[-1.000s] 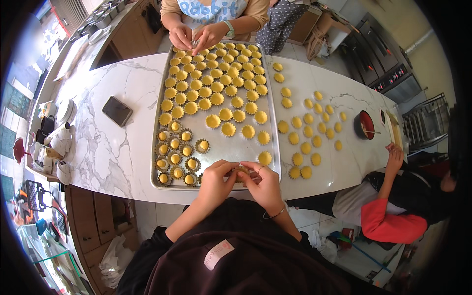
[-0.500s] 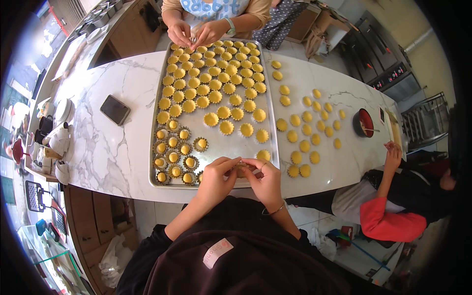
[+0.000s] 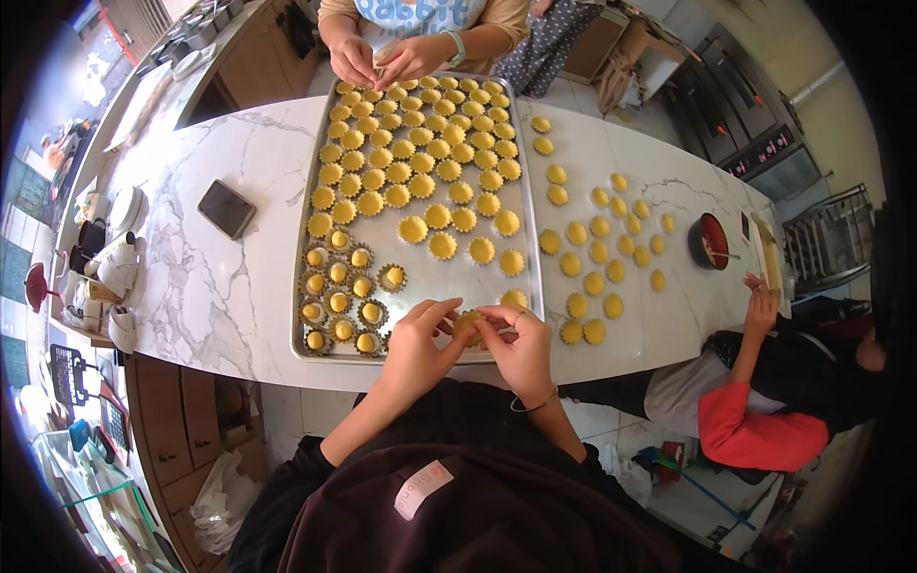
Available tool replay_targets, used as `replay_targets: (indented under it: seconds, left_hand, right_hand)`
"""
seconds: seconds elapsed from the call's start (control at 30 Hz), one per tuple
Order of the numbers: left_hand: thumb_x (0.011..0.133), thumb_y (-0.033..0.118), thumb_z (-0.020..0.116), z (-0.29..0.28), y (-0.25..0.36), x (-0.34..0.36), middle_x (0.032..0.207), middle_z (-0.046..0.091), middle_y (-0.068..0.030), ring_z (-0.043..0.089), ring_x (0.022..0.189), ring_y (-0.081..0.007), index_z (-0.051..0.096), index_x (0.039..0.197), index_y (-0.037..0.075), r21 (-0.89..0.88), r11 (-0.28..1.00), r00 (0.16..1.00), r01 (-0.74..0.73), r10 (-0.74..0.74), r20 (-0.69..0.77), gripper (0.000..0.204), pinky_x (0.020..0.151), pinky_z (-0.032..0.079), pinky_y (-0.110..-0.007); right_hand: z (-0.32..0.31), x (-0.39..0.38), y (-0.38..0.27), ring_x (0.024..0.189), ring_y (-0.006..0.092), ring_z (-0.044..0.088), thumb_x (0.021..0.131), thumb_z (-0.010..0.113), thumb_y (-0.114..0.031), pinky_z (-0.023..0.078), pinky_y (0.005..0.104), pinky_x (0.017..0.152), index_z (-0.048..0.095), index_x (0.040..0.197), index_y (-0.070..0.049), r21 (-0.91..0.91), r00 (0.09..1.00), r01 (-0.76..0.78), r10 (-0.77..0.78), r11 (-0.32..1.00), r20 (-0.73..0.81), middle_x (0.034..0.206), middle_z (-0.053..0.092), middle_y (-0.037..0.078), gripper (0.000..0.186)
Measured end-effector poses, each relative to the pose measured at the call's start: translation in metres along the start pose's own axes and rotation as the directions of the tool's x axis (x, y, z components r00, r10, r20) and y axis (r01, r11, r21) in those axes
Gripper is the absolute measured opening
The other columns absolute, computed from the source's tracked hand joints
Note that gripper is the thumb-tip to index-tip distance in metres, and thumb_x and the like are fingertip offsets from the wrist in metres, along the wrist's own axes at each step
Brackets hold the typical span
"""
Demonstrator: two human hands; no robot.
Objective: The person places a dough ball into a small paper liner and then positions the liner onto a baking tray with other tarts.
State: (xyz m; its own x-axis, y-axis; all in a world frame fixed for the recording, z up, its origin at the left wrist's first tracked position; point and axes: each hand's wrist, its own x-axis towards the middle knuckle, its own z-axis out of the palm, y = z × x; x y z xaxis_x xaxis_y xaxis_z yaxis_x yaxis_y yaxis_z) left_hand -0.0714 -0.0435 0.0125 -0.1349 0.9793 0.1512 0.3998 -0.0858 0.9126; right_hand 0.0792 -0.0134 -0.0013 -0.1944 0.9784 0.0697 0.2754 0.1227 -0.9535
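Observation:
Between my left hand (image 3: 418,342) and my right hand (image 3: 519,346), over the near edge of a large metal tray (image 3: 439,284), is a tart shell (image 3: 467,323) of yellow dough. Fingers and thumbs of both hands are closed on its rim, which stands tilted. To the left on the tray sit several fluted tins (image 3: 394,277), each with a small dough ball in it. Pressed yellow tart shells (image 3: 420,184) fill the far part of the tray. One more shell (image 3: 514,298) lies just beyond my right hand.
Flattened dough rounds (image 3: 599,251) lie right of the tray on the marble table (image 3: 172,277). Farther right is a dark bowl with a spoon (image 3: 708,241); a phone (image 3: 226,209) lies left. Across stands a person whose hands (image 3: 387,63) work at a small piece; another person's hand (image 3: 760,307) is at right.
My fingers have shifted around the tart shell, turning it so more of its yellow surface shows. My hands stay over the tray's near edge.

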Motion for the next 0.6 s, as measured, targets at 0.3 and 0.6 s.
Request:
replay_targets:
  seconds: [0.3, 0.6]
  left_hand:
    - [0.078, 0.003, 0.065, 0.001, -0.010, -0.002, 0.081, 0.064, -0.0144, 0.065, 0.067, -0.0250, 0.066, 0.092, -0.001, 0.025, 0.999, 0.998, -0.045, 0.044, 0.039, 0.015, 0.061, 0.052, -0.031]
    - [0.076, -0.001, 0.067, -0.003, -0.013, -0.004, 0.081, 0.065, -0.0129, 0.064, 0.066, -0.0186, 0.066, 0.096, -0.002, 0.083, 0.992, 0.993, -0.096, 0.090, 0.074, 0.019, 0.060, 0.051, -0.027]
  right_hand:
    - [-0.001, 0.001, -0.014, 0.072, 0.0145, 0.066, 0.079, 0.067, 0.000, 0.053, 0.0238, 0.059, 0.066, 0.098, 0.001, -0.099, 0.992, 0.082, -0.072, 0.992, 0.102, 0.087, 0.064, 0.010, 0.019]
    - [-0.002, 0.002, -0.019, 0.070, 0.0161, 0.066, 0.081, 0.068, -0.005, 0.053, 0.0247, 0.059, 0.066, 0.098, 0.001, -0.093, 0.986, 0.071, -0.056, 0.993, 0.158, 0.086, 0.065, 0.011, 0.018]
